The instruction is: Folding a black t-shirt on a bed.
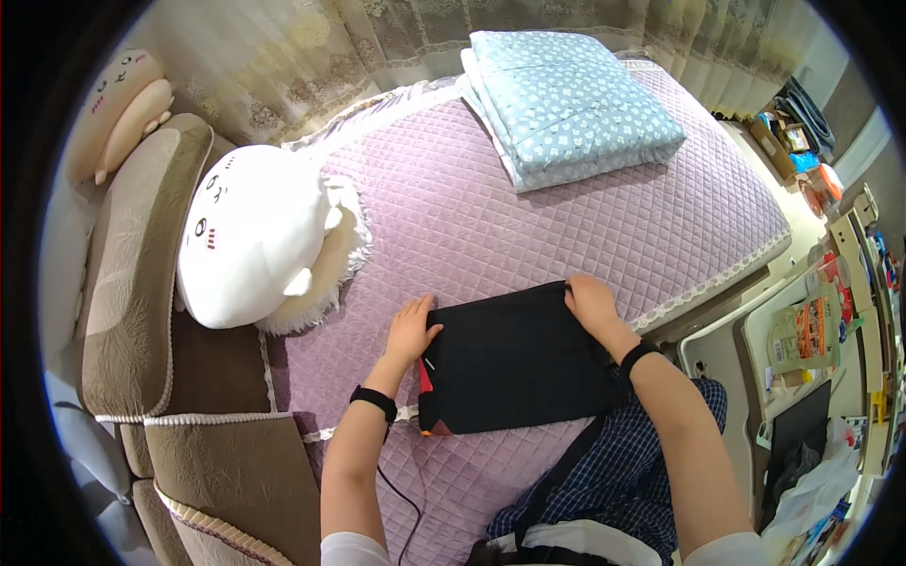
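On quilted lilac bedspread [491, 217] (lace-edged): folded black garment [514, 363], both hands flat.

A bed covered by a quilted lilac bedspread [566, 217] with a pale lace edge is filling the middle of the frame. A folded black garment [514, 363], showing a small red patch at its left edge, is lying flat on it at lower centre. A folded light blue blanket [566, 104] with small white flowers is sitting near the top, right of centre. At the left, a white plush toy [250, 236] with a drawn face is resting partly on the spread, with a white fringed cushion [344, 250] under it.
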Demonstrator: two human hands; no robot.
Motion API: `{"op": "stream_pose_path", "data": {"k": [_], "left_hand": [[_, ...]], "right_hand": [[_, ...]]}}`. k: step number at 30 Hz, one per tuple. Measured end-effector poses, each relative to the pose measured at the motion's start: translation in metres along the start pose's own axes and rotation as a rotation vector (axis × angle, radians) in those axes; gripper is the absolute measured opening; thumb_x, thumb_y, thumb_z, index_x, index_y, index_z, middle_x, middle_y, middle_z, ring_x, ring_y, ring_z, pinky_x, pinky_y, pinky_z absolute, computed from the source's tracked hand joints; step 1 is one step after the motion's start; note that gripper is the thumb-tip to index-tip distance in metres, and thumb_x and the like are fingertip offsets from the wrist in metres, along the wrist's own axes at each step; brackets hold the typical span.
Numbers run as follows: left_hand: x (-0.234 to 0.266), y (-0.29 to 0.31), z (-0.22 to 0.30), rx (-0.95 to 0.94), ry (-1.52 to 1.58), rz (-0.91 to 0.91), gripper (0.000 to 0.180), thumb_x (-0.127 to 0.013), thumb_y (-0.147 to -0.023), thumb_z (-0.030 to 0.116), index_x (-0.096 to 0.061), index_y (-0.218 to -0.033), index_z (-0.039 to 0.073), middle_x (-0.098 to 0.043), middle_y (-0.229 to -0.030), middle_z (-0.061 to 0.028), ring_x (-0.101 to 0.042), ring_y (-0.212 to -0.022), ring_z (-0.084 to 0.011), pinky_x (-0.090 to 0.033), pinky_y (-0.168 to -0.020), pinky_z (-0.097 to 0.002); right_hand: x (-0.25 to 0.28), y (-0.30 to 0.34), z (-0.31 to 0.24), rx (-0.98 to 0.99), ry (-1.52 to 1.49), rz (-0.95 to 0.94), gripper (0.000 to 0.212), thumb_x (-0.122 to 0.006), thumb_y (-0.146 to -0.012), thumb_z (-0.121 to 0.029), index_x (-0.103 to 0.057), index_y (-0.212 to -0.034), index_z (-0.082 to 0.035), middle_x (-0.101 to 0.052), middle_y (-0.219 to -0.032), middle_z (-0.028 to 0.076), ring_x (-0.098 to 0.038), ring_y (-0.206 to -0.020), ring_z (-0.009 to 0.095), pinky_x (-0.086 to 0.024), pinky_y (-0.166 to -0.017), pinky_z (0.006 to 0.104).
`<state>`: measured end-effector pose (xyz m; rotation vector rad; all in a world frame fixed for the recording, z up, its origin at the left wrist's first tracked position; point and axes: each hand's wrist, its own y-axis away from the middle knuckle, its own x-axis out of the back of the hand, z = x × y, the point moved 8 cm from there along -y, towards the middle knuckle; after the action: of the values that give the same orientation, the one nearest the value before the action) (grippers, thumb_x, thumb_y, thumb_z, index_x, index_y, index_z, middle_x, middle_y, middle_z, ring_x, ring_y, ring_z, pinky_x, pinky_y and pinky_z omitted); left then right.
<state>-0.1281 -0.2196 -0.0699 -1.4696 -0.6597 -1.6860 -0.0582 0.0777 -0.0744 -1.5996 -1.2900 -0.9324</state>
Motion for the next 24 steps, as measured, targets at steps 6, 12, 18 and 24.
{"op": "stream_pose_path", "data": {"k": [6, 12, 18, 24], "left_hand": [[-0.036, -0.015, -0.041, 0.203, 0.347, -0.202, 0.029, -0.066, -0.07, 0.02, -0.059, -0.095, 0.008, -0.054, -0.095, -0.0118, -0.053, -0.091, -0.0277, -0.043, -0.079, -0.0353], [-0.047, -0.014, -0.055, 0.219, 0.514, -0.255, 0.027, -0.069, -0.068, 0.015, -0.059, -0.09, 0.004, -0.055, -0.089, -0.0118, -0.055, -0.083, -0.0266, -0.044, -0.075, -0.0337], [0.003, -0.002, 0.004, 0.063, 0.292, -0.094, 0.022, -0.065, -0.068, 0.011, -0.059, -0.089, 0.005, -0.055, -0.085, -0.0101, -0.055, -0.077, -0.0285, -0.045, -0.068, -0.0345], [0.07, 0.078, 0.051, -0.26, 0.124, 0.033, 0.02, -0.06, -0.068, 0.01, -0.058, -0.087, 0.008, -0.054, -0.084, -0.006, -0.055, -0.076, -0.0251, -0.044, -0.063, -0.0343]], "right_hand": [[0.008, -0.027, 0.018, -0.078, -0.161, 0.107, 0.035, -0.063, -0.067, -0.018, -0.054, -0.099, -0.005, -0.054, -0.099, 0.013, -0.052, -0.093, 0.03, -0.042, -0.079, 0.0402], [-0.022, -0.029, 0.005, 0.115, -0.121, -0.203, 0.047, -0.07, -0.065, -0.026, -0.055, -0.106, -0.008, -0.055, -0.105, 0.01, -0.048, -0.102, 0.029, -0.035, -0.09, 0.0391], [-0.004, -0.017, 0.001, 0.171, -0.037, -0.235, 0.021, -0.065, -0.066, -0.014, -0.06, -0.086, -0.007, -0.058, -0.092, 0.006, -0.05, -0.093, 0.027, -0.039, -0.082, 0.0391], [0.075, 0.061, -0.037, 0.38, -0.257, -0.098, 0.024, -0.063, -0.058, -0.004, -0.054, -0.079, -0.007, -0.055, -0.084, 0.007, -0.052, -0.084, 0.027, -0.042, -0.073, 0.0359]]}}
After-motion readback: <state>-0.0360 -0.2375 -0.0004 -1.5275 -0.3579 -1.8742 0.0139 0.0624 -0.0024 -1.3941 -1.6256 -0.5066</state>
